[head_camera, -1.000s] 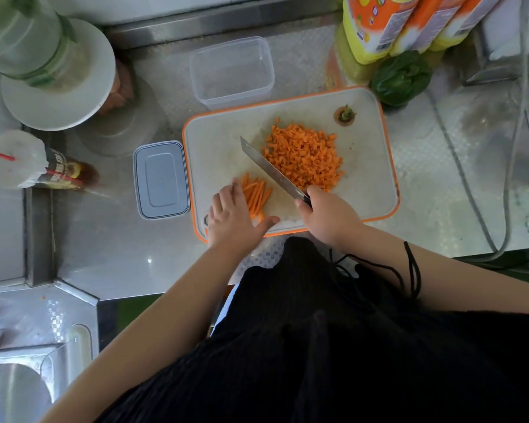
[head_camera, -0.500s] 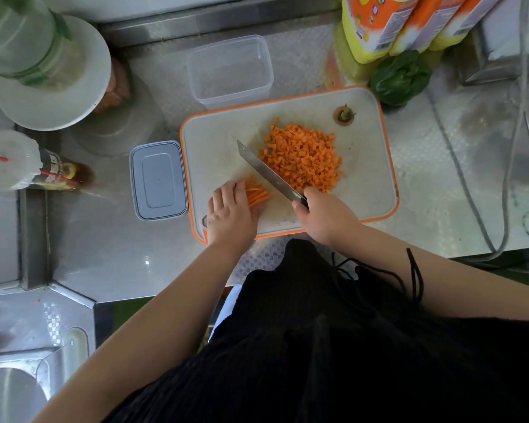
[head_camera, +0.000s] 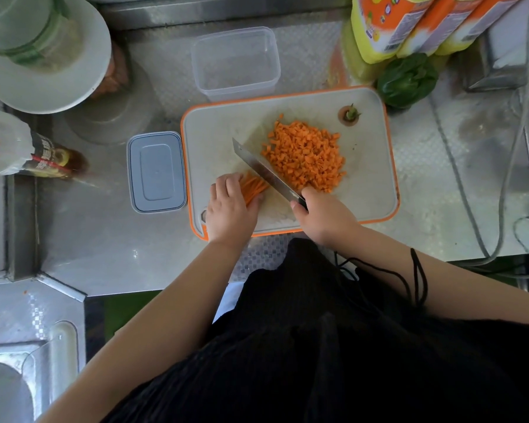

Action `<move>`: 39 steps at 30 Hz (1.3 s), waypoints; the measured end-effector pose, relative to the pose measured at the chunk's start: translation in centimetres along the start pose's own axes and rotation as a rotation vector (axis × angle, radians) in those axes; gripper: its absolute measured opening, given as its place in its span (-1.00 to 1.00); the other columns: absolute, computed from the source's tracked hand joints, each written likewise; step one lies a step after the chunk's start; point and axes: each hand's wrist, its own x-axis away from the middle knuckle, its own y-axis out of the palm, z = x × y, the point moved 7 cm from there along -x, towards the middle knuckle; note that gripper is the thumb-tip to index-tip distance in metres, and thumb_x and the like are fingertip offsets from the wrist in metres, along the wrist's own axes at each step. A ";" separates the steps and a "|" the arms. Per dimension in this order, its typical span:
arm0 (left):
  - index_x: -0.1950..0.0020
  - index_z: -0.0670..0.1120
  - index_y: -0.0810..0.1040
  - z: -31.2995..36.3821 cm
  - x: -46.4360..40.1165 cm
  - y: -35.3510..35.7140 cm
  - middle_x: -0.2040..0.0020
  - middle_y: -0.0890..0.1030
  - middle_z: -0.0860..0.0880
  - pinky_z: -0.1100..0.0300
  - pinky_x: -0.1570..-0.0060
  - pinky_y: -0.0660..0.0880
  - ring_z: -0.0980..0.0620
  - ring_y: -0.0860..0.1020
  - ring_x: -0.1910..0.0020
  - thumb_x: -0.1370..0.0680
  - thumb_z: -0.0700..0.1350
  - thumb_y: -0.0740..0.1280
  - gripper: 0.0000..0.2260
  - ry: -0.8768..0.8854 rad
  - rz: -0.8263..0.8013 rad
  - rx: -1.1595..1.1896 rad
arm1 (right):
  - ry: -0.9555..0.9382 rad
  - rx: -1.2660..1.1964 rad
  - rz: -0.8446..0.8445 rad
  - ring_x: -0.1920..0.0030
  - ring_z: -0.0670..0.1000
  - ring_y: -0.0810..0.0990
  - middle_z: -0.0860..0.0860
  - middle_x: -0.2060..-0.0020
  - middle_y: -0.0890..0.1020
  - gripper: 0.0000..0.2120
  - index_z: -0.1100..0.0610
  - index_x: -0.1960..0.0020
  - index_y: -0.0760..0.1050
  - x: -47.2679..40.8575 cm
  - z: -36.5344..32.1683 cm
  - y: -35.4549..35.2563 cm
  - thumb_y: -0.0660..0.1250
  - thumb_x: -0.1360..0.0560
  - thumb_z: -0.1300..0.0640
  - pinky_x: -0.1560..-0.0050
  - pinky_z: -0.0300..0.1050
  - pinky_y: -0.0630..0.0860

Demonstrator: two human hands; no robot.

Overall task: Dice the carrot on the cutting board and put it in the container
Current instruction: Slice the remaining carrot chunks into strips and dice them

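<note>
The white rectangular plastic cutting board with an orange rim lies flat on the embossed steel counter and serves as the reference. Near its front-left corner lies a small bundle of thin orange carrot sticks; their long axis runs diagonally, from the front-left toward the board's centre. The left hand presses down on the bundle's near end, fingers bent over the sticks and holding them in place. The right hand, at the board's front edge, is wrapped round the handle of a steel knife with a broad flat blade; the blade lies diagonally, tip toward the board's back-left, just beside the sticks. A heap of small orange carrot cubes occupies the board's centre. A clear rectangular plastic container stands just behind the board; its grey-blue lid lies flat against the board's left edge.
</note>
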 end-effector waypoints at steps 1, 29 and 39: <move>-0.19 -0.19 0.49 -0.1 0.0 0.0 -0.12 0.52 -0.14 0.04 0.23 0.49 -0.16 0.50 -0.06 -0.49 0.11 0.35 -0.56 0.000 -0.008 0.012 | -0.003 -0.003 0.015 0.32 0.04 0.45 0.00 0.34 0.44 -0.76 0.13 0.11 0.32 0.0 -0.1 -0.1 0.10 -0.63 -0.02 0.38 -0.07 0.28; 0.12 -0.16 0.61 0.2 0.5 -0.1 0.08 0.59 -0.12 0.11 0.23 0.44 -0.12 0.51 0.08 -0.56 -0.12 0.38 -0.87 0.273 0.159 0.045 | 0.037 0.033 -0.034 0.34 0.05 0.45 0.01 0.35 0.44 -0.73 0.13 0.16 0.34 -3.0 -1.1 -0.2 0.14 -0.62 -0.01 0.42 -0.10 0.29; 0.10 -0.19 0.56 -0.2 0.5 -0.2 0.04 0.54 -0.11 0.11 0.33 0.45 -0.11 0.48 0.02 -0.52 -0.15 0.40 -0.89 0.246 0.023 0.080 | -0.101 0.252 -0.012 0.35 0.02 0.43 -0.02 0.38 0.39 -0.76 0.14 0.12 0.35 -0.2 -2.1 0.0 0.09 -0.64 0.03 0.37 -0.10 0.32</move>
